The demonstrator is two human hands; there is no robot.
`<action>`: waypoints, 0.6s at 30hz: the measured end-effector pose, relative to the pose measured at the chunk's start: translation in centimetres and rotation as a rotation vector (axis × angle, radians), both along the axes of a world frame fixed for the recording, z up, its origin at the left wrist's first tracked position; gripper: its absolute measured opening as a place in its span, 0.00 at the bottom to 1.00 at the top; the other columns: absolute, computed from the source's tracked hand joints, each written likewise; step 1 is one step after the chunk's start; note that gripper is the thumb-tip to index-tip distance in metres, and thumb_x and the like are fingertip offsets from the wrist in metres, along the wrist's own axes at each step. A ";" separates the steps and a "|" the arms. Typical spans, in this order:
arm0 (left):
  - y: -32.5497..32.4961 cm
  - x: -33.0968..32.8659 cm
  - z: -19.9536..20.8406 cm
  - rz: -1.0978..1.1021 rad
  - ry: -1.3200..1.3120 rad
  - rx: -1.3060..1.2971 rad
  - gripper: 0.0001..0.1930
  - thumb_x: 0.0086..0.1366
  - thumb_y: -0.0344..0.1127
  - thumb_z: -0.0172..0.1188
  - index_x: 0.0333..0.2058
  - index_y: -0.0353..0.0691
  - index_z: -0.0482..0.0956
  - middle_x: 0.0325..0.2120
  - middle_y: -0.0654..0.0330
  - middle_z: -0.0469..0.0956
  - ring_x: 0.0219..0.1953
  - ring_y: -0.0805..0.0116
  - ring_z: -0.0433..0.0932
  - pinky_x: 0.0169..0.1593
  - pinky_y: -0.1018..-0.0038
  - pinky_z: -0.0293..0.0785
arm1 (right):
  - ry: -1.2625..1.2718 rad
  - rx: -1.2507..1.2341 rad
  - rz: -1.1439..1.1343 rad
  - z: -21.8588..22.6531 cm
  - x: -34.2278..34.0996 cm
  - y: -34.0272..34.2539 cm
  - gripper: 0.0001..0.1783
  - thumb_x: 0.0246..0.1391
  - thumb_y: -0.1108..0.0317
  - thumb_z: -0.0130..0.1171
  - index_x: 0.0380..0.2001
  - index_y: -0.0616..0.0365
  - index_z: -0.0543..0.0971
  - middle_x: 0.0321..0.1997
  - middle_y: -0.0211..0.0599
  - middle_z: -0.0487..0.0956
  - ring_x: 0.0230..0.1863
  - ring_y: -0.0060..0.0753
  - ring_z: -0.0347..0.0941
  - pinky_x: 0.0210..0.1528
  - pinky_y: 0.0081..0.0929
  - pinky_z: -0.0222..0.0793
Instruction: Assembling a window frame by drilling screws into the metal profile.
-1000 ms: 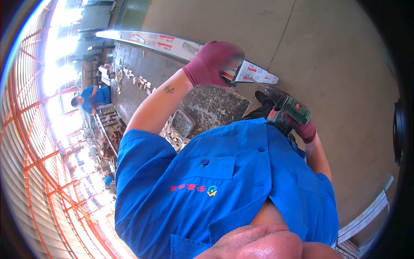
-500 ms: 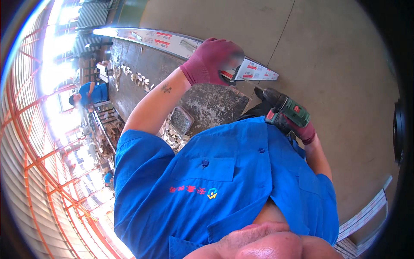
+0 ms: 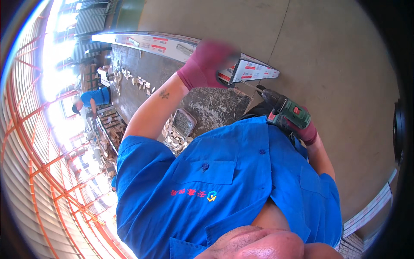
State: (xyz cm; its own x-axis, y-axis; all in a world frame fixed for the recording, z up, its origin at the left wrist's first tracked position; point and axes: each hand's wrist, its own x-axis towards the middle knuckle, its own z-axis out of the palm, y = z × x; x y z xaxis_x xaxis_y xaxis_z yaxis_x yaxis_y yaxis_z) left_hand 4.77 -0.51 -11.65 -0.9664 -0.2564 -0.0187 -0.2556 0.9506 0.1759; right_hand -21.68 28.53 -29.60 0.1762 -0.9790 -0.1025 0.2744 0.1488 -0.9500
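Note:
A long profile (image 3: 168, 47), wrapped in white film with red print, stretches from the far left to the middle. My left hand (image 3: 206, 64), in a maroon glove, is closed over it near its dark end, the fingers partly blurred. Just right of that end, a shorter white-and-red piece (image 3: 255, 70) sits at an angle. My right hand (image 3: 308, 131), gloved too, grips a green and black cordless drill (image 3: 294, 112) in front of my body. Its thin long bit (image 3: 251, 85) points left, with the tip close to the joint between the two pieces.
A dark worn tabletop (image 3: 215, 103) lies below the profile, with a shallow tray (image 3: 184, 122) and scattered small pale pieces (image 3: 174, 141). A co-worker in blue (image 3: 97, 96) bends at the far left. More wrapped profiles (image 3: 371, 209) lie at the lower right.
My left hand has shifted slightly left and down along the profile, uncovering a little more of its end. The drill has barely moved, its bit still near the joint.

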 end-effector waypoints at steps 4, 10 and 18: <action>-0.2 0.0 -0.2 -0.003 0.001 0.012 0.45 0.38 0.59 0.81 0.55 0.45 0.75 0.51 0.55 0.79 0.54 0.51 0.79 0.60 0.57 0.73 | 0.101 -0.081 -0.027 0.0 0.2 0.1 0.19 0.54 0.71 0.69 0.51 0.58 0.83 0.46 0.38 0.86 0.48 0.34 0.82 0.53 0.35 0.78; -0.3 -0.2 -0.5 -0.005 0.004 -0.007 0.45 0.38 0.58 0.81 0.55 0.45 0.76 0.51 0.54 0.79 0.55 0.50 0.79 0.61 0.57 0.73 | -0.122 0.007 0.028 1.2 0.2 -1.0 0.20 0.56 0.68 0.68 0.52 0.57 0.82 0.50 0.39 0.86 0.51 0.37 0.83 0.57 0.36 0.77; -1.0 -1.7 0.7 -0.111 -0.277 -0.027 0.46 0.39 0.56 0.80 0.57 0.44 0.72 0.53 0.54 0.78 0.52 0.52 0.80 0.58 0.59 0.75 | -0.092 -0.050 0.091 2.0 -0.9 -1.8 0.26 0.57 0.68 0.68 0.59 0.58 0.79 0.52 0.39 0.86 0.53 0.37 0.82 0.58 0.36 0.76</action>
State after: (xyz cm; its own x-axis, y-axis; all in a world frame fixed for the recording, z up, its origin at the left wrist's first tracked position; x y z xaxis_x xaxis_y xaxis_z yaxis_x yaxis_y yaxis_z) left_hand 3.10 -1.52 -10.98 -0.9475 -0.1533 -0.2807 -0.1846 0.9788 0.0883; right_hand -22.59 26.75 -27.60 0.2706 -0.9621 -0.0331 0.3487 0.1299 -0.9282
